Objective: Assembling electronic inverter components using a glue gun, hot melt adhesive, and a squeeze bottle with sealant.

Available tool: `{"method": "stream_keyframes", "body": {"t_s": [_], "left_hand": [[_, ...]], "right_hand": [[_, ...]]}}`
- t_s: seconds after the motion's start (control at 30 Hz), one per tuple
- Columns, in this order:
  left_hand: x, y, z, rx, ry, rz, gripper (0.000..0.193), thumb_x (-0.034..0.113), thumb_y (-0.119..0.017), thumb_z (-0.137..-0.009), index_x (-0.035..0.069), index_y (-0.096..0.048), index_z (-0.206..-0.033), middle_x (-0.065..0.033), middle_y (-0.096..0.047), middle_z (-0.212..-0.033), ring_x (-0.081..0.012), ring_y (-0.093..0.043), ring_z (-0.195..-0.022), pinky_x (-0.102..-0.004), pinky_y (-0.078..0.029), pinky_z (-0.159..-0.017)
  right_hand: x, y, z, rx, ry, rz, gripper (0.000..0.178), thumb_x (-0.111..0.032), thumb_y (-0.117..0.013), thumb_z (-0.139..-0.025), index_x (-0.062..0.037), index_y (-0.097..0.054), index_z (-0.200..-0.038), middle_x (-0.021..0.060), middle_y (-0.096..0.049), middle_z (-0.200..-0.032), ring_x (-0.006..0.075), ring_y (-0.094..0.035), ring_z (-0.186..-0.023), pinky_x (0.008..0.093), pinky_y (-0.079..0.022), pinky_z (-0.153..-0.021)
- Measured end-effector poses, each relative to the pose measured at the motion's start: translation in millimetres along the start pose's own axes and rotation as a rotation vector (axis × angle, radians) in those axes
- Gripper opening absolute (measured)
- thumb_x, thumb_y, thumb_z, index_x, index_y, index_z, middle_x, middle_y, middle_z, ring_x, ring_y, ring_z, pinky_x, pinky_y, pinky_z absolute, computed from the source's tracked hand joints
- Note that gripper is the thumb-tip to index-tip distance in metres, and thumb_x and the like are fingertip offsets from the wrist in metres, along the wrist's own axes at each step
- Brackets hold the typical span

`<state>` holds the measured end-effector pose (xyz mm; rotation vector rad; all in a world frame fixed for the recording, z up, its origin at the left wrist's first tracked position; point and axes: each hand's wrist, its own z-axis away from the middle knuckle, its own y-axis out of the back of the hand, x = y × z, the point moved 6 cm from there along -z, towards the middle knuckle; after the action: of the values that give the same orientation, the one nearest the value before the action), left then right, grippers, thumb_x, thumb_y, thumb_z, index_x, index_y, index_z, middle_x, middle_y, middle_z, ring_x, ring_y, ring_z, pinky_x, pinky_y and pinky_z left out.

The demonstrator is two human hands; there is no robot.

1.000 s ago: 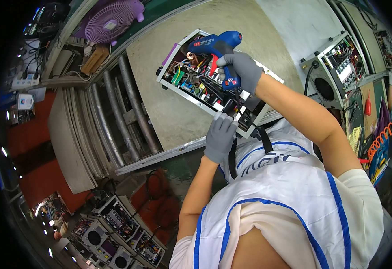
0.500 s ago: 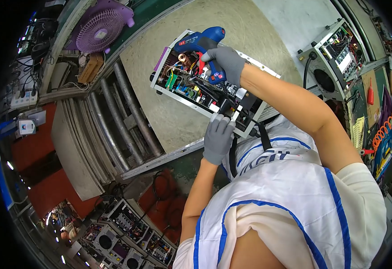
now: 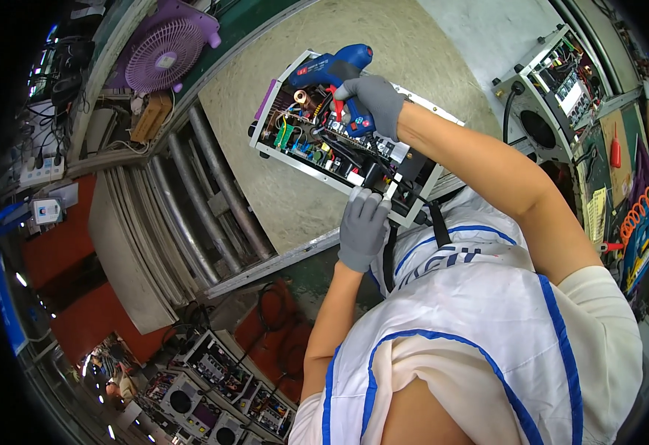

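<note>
A blue cordless drill (image 3: pixel 351 56) lies over an open electronics chassis (image 3: pixel 315 173), its handle within the grasp of my grey-gloved right hand (image 3: pixel 376 102). Next to my right thumb a red part (image 3: pixel 337 104) shows by the drill's handle. Inside the chassis are a copper coil (image 3: pixel 302 98), a green circuit board (image 3: pixel 284 136) and bundled wires. My left hand (image 3: pixel 364 228), also in a grey glove, has its fingers bent onto the near rim of the chassis, beside a white connector (image 3: pixel 392 187). Its thumb is hidden.
The chassis rests on a beige board (image 3: pixel 243 178) on the bench. Steel rollers (image 3: pixel 204 200) lie at the left, a purple fan (image 3: pixel 163 58) beyond them. At the right stands another open unit (image 3: pixel 536 122) with a black cable. Further right hang a red screwdriver (image 3: pixel 615 152) and an orange coiled hose (image 3: pixel 647 200).
Both hands and the drill stay almost in place. The surroundings shift very slightly in the view.
</note>
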<state>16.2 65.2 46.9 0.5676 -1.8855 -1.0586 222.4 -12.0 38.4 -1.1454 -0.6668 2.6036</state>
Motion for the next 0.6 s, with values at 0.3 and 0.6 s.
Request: {"method": "stream_keyframes", "body": {"t_s": [0.3,0.6], "left_hand": [[-1,2,5,0.0,0.021,0.005,0.04,0.004,-0.067,-0.065,0.005,-0.062,-0.105,-0.0134,-0.054,-0.106,-0.0351,-0.052,-0.11,-0.0514,-0.041,-0.106],[-3,-20,5,-0.016,-0.058,0.076,0.043,0.013,-0.064,-0.077,0.009,-0.061,-0.12,-0.0155,-0.057,-0.117,-0.0391,-0.053,-0.111,-0.0516,-0.041,-0.098]], "right_hand": [[3,4,7,-0.008,-0.057,-0.104,0.012,-0.007,-0.061,-0.083,0.0025,-0.06,-0.089,0.0135,-0.06,-0.068,0.0218,-0.062,-0.06,0.0327,-0.053,-0.053],[-18,95,98,-0.123,-0.011,-0.31,0.018,-0.011,-0.059,-0.083,0.004,-0.059,-0.093,0.0117,-0.065,-0.073,0.0186,-0.064,-0.059,0.0305,-0.057,-0.059]]}}
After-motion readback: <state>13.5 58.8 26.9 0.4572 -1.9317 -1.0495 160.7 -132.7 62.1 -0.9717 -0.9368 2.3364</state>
